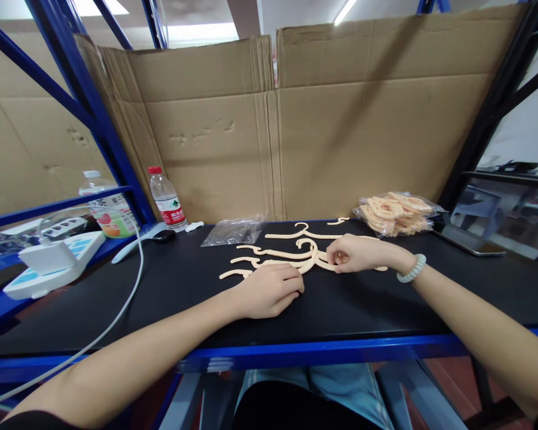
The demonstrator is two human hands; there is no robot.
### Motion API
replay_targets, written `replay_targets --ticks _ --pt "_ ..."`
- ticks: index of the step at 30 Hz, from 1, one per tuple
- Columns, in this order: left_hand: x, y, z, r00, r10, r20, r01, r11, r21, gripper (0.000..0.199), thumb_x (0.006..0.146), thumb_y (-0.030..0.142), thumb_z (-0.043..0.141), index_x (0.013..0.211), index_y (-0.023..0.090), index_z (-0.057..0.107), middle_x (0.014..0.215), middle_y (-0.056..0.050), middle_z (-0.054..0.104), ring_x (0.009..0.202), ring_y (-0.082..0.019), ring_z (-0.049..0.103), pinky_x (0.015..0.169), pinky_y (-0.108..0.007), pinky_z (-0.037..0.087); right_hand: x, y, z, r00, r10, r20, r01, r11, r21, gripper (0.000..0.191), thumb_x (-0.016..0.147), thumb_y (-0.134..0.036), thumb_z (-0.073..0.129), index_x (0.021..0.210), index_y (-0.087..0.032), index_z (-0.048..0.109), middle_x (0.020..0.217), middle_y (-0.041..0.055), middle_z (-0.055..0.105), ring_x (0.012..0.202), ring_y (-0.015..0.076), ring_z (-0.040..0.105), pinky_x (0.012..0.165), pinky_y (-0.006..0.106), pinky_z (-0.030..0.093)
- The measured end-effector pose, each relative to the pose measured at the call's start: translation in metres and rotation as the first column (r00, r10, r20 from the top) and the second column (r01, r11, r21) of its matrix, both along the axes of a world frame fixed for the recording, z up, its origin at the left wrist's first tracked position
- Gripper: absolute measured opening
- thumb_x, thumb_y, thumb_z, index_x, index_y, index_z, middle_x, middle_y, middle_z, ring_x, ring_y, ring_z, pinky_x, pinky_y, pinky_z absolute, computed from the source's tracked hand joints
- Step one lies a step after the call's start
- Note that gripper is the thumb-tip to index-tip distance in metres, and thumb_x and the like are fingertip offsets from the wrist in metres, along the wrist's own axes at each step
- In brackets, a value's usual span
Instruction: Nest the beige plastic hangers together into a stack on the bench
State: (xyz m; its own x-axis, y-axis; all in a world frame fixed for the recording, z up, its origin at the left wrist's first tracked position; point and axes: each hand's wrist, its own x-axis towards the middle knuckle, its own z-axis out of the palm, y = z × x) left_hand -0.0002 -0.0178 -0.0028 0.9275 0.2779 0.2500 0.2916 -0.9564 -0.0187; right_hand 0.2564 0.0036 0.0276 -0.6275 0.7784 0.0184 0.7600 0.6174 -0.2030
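Several cream-coloured folding clothes hangers lie on the black tabletop in front of me. At the middle of the near hangers stands a curved hook [306, 243]. My left hand [272, 289] rests palm down on the left arm of the nearest hanger [233, 274], its fingers curled together; what lies under the palm is hidden. My right hand [356, 253] has thumb and fingers pinched at the right arm of a near hanger [323, 263], and the knuckles hide part of it. Behind them lies another hanger [284, 236], with its arms spread.
A clear plastic bag [235, 231] lies at the back. Bagged hanger parts [397, 212] sit at the back right beside a dark flat tray [468, 242]. To the left are a red-capped bottle [167, 200], a brush [138, 242], a power strip [56, 263] and a white cable [134, 286].
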Motion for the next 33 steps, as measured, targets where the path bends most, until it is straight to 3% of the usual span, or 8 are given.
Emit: replay_targets --ticks 9,12,14,18,21,27,33 --pt "-0.001 0.002 0.000 0.991 0.132 -0.015 -0.131 0.991 0.025 0.016 0.089 0.016 0.042 0.093 0.017 0.058 0.095 -0.008 0.061 0.087 -0.020 0.056 0.077 -0.029 0.045 0.005 0.007 -0.003 1.000 -0.014 0.014 0.014 1.000 -0.002 0.008 0.068 -0.010 0.059 0.070 -0.017 0.062 0.066 -0.0015 0.061 0.059 0.0124 0.055 0.054 0.022 0.036" --pt "0.000 0.002 0.001 0.992 0.129 0.010 -0.129 0.991 0.023 0.018 0.090 0.017 0.041 0.094 0.016 0.058 0.097 -0.008 0.061 0.091 -0.021 0.056 0.082 -0.033 0.044 0.006 0.009 -0.004 1.000 -0.001 0.013 0.001 1.000 -0.007 0.008 0.068 -0.009 0.060 0.071 -0.017 0.062 0.067 -0.0012 0.061 0.060 0.0125 0.055 0.056 0.022 0.038" --pt "0.000 0.000 0.002 0.989 0.141 0.052 -0.141 0.990 0.004 0.020 0.091 0.023 0.044 0.105 0.017 0.057 0.109 -0.010 0.060 0.104 -0.024 0.053 0.090 -0.037 0.042 0.007 0.010 -0.004 1.000 -0.019 0.017 0.018 0.999 0.039 0.011 0.066 -0.012 0.064 0.076 -0.016 0.063 0.073 0.0004 0.062 0.064 0.0143 0.056 0.059 0.023 0.040" --pt "-0.003 -0.001 0.000 0.972 0.230 0.035 -0.228 0.972 -0.058 0.058 0.089 0.048 0.047 0.138 0.018 0.036 0.146 -0.015 0.035 0.134 -0.033 0.029 0.108 -0.050 0.023 0.010 0.011 -0.007 0.996 -0.085 0.000 0.085 0.989 0.122 0.043 0.066 -0.023 0.071 0.107 -0.015 0.062 0.101 0.0085 0.062 0.088 0.0221 0.059 0.072 0.029 0.045" --pt "-0.006 0.001 -0.004 0.951 0.302 -0.072 -0.309 0.942 -0.128 0.071 0.089 0.059 0.039 0.144 0.017 0.026 0.151 -0.016 0.025 0.139 -0.034 0.017 0.110 -0.055 0.010 0.013 0.011 -0.010 0.992 -0.113 0.048 0.109 0.990 0.088 0.059 0.068 -0.026 0.072 0.123 -0.013 0.056 0.118 0.0139 0.057 0.104 0.0269 0.057 0.085 0.032 0.045" --pt "-0.007 0.007 -0.007 0.933 0.331 -0.143 -0.357 0.904 -0.236 0.074 0.089 0.063 0.034 0.146 0.019 0.021 0.152 -0.015 0.017 0.141 -0.032 0.013 0.110 -0.056 0.007 0.016 0.016 -0.012 0.993 -0.064 0.095 0.062 0.998 0.029 0.043 0.072 -0.013 0.065 0.115 -0.016 0.062 0.116 0.0113 0.062 0.105 0.0259 0.058 0.087 0.034 0.046" --pt "-0.004 0.019 -0.008 0.927 0.349 -0.135 -0.373 0.895 -0.244 0.071 0.090 0.062 0.031 0.147 0.021 0.019 0.153 -0.013 0.015 0.142 -0.029 0.011 0.111 -0.055 0.003 0.026 0.029 -0.019 0.994 -0.069 0.079 0.063 0.995 0.073 0.047 0.074 -0.009 0.059 0.120 -0.016 0.059 0.115 0.0115 0.060 0.103 0.0237 0.059 0.089 0.033 0.045"
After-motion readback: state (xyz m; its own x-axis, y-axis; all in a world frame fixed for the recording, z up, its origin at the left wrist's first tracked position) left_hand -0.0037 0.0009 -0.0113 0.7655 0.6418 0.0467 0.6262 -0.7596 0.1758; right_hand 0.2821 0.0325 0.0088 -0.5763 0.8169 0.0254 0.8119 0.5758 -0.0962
